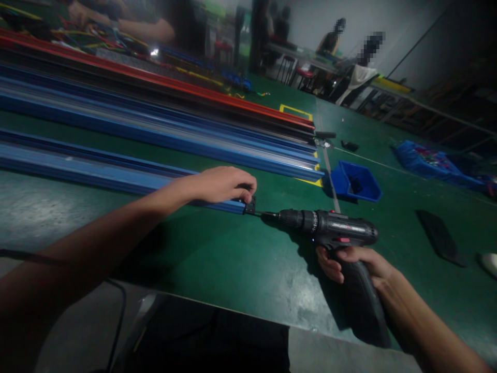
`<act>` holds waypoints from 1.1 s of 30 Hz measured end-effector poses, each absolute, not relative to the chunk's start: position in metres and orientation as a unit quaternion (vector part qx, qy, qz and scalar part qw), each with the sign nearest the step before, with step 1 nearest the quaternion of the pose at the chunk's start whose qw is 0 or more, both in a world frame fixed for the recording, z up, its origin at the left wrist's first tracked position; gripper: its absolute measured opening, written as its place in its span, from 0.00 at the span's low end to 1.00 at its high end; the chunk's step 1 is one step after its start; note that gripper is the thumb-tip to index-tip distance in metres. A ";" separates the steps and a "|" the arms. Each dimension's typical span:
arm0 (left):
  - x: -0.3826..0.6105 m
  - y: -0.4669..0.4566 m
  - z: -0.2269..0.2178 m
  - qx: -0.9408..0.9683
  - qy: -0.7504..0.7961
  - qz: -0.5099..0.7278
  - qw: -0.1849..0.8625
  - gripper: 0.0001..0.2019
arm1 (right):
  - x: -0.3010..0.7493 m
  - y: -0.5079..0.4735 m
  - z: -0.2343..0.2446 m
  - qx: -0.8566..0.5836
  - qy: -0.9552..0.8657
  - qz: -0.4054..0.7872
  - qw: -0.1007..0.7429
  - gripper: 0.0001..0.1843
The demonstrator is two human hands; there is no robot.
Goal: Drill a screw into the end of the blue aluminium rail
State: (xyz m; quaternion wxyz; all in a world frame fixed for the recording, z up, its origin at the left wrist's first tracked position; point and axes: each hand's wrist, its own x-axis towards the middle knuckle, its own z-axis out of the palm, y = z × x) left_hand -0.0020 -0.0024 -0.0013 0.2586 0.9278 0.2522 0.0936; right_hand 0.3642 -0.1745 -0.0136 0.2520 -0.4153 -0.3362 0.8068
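Lettering (348, 228) on the cordless drill (328, 224)?

Illegible. Right hand (367, 260) grips its handle; bit (267, 214) at the black end piece (250, 206) of the blue profile (97, 165). Left hand (225, 185) curls there, hold unclear.

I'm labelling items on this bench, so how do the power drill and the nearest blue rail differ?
The power drill is mostly black with red accents; the nearest rail is blue. The drill is compact with a handle, while the rail is long and straight, running out of view at the left. The right hand grips the drill; the left hand is at the rail's end. Each has one hand at it.
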 end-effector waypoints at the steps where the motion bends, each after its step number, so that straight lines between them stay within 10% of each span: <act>1: -0.002 -0.002 -0.001 0.928 0.252 0.093 0.259 0.07 | 0.364 -0.175 -0.014 -0.415 -0.336 0.807 0.252 0.18; 33: -0.002 -0.003 0.000 0.930 0.250 0.095 0.254 0.07 | 0.364 -0.175 -0.011 -0.430 -0.335 0.800 0.251 0.18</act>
